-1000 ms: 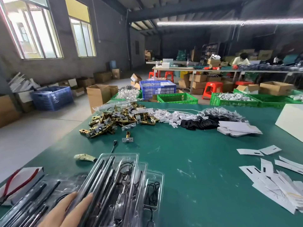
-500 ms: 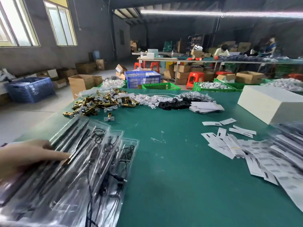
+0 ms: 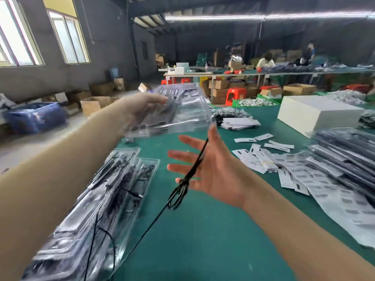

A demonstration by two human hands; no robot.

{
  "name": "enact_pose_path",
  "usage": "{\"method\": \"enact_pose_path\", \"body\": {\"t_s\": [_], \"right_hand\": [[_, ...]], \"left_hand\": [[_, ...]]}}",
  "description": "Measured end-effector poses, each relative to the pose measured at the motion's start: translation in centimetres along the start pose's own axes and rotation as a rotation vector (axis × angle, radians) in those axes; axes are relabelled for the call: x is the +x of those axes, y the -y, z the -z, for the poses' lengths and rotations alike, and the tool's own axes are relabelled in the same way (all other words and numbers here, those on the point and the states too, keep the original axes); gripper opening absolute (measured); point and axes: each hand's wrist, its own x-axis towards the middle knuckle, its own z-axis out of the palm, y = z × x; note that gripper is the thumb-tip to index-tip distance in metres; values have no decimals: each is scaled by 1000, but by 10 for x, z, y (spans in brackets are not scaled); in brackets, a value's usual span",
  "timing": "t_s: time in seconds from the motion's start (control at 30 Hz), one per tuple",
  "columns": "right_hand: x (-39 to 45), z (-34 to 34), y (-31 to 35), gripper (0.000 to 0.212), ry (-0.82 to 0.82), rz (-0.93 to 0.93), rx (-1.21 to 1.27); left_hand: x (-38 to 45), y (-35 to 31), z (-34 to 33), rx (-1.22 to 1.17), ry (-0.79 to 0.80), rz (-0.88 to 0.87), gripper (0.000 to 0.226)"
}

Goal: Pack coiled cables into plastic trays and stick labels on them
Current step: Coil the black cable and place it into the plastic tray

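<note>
Left hand (image 3: 142,106) grips a clear tray (image 3: 178,110) aloft; right hand (image 3: 211,169) spread open beneath — black cable (image 3: 182,187) dangling across it. We should gather the cable before seating it.

Workbench layout: trays to the left, labels and packed stock to the right.

The left hand (image 3: 142,106) holds a plastic tray (image 3: 182,110) above the table (image 3: 213,240), toward its far left. The right hand (image 3: 211,169) is raised below and in front of that tray, with a cable (image 3: 182,189) hanging across its palm down to the near left. A pile of trays (image 3: 105,199) lies on the table at the left. Labels (image 3: 284,165) lie scattered right of centre; a stack of packed trays (image 3: 345,159) sits at the right edge. A box (image 3: 316,116) stands behind that stack. A stack of cards (image 3: 239,123) lies behind the right hand. Crates and cartons stand on the floor beyond the table.
</note>
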Motion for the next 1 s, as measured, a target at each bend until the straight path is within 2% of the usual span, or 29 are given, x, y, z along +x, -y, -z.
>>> {"method": "enact_pose_path", "body": {"t_s": [0.1,0.23,0.33,0.4,0.47,0.53,0.6,0.67,0.73,0.77,0.83,0.93,1.0], "right_hand": [[-5,32,2,61,-173,62,78],[-6,80,5,53,-481,126,109],[3,118,7,35,-678,107,-172],[13,141,7,27,-765,140,-397],[18,162,4,33,-800,142,-726],[15,179,-11,41,-776,52,-1118],[3,189,-33,54,-772,-79,-1304],[-16,192,-59,74,-854,-182,-1395],[-36,186,-80,92,-939,-385,-1605],[-46,180,-88,94,-956,-505,-1686],[-59,173,-95,80,-961,-614,-1703],[-64,177,-83,44,-884,-573,-1626],[-59,181,-70,32,-833,-582,-1624]], "left_hand": [[12,17,-24,-233,0,91,13],[31,52,-53,-418,-152,87,18],[43,81,-74,-502,-214,75,19],[47,99,-86,-555,-196,117,26],[49,118,-99,-644,-133,187,36],[51,142,-113,-691,-118,233,36],[50,168,-125,-654,-119,263,30],[52,191,-132,-632,-135,292,23],[55,200,-133,-598,-153,321,14],[58,200,-130,-528,-151,326,11],[65,198,-121,-328,-146,311,13],[68,197,-101,-37,-158,309,18],[64,197,-88,171,-172,341,40]]}}
